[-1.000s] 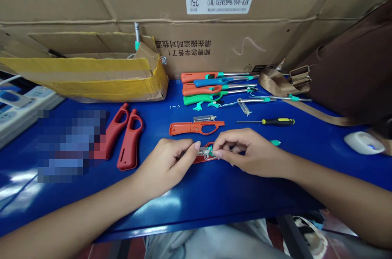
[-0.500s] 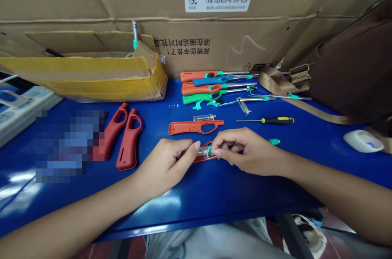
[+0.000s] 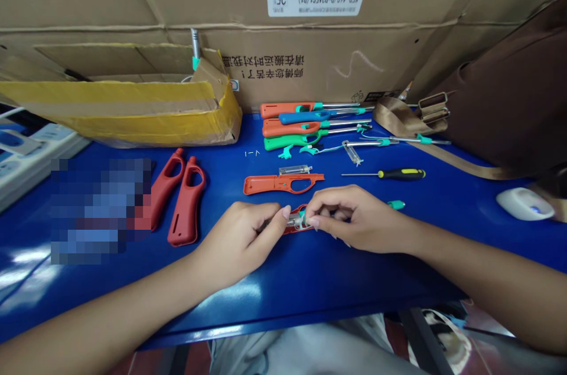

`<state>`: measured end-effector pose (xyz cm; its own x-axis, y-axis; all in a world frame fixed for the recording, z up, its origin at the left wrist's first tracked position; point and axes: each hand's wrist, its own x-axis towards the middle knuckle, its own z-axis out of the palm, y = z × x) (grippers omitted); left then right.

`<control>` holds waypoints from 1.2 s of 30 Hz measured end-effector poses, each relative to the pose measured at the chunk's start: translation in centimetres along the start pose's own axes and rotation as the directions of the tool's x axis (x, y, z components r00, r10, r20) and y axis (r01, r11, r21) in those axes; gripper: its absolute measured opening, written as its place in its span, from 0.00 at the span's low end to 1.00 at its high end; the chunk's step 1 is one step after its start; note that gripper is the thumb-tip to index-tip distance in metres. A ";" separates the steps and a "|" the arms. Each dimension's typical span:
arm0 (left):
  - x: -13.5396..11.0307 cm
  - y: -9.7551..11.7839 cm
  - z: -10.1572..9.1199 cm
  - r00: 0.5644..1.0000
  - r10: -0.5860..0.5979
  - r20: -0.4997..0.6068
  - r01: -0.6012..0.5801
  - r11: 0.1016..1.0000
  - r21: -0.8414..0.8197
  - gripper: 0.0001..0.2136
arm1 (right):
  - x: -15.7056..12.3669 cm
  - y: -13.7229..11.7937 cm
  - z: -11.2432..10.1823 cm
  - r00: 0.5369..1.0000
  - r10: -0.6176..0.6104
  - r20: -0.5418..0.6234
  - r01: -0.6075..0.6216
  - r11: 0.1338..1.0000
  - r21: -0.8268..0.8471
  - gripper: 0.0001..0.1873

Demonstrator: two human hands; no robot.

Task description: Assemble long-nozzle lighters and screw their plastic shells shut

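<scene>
My left hand [image 3: 250,236] pinches a clear lighter fuel tank [image 3: 292,221] between thumb and fingers. Against the tank's right end, my right hand [image 3: 354,217] is closed on a small teal part [image 3: 303,219] with a white wire; its fingertips hide most of it. Beneath both hands lies a red lighter shell half [image 3: 297,230], largely covered. Just behind them is another orange shell half [image 3: 270,184], open side up, with a second clear fuel tank [image 3: 295,170] beside it. A teal tip [image 3: 396,205] shows past my right hand.
Several assembled lighters [image 3: 290,128] lie at the back, near metal lighter tubes [image 3: 367,143]. A screwdriver [image 3: 401,175] is at right, a white mouse [image 3: 525,204] farther right. Two red handles [image 3: 183,227] lie left, before a yellow-taped carton [image 3: 177,121]. Brown strap [image 3: 469,167] crosses the back right.
Both hands stay nearly in place, with only slight finger movement at the fuel tank and teal part. Everything else on the table is unchanged.
</scene>
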<state>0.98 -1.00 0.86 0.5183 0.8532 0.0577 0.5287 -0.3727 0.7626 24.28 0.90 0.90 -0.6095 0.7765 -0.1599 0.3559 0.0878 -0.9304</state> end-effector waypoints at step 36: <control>-0.4 -0.5 0.6 0.989 0.118 -0.084 -0.106 0.984 0.141 0.19 | 0.3 -0.3 -0.3 0.990 0.136 -0.021 -0.127 0.959 0.255 0.09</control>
<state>0.92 -1.35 0.11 0.5194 0.8305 0.2012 0.5604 -0.5088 0.6535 24.19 1.24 1.25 -0.5406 0.7939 -0.2783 0.2376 -0.1733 -0.9558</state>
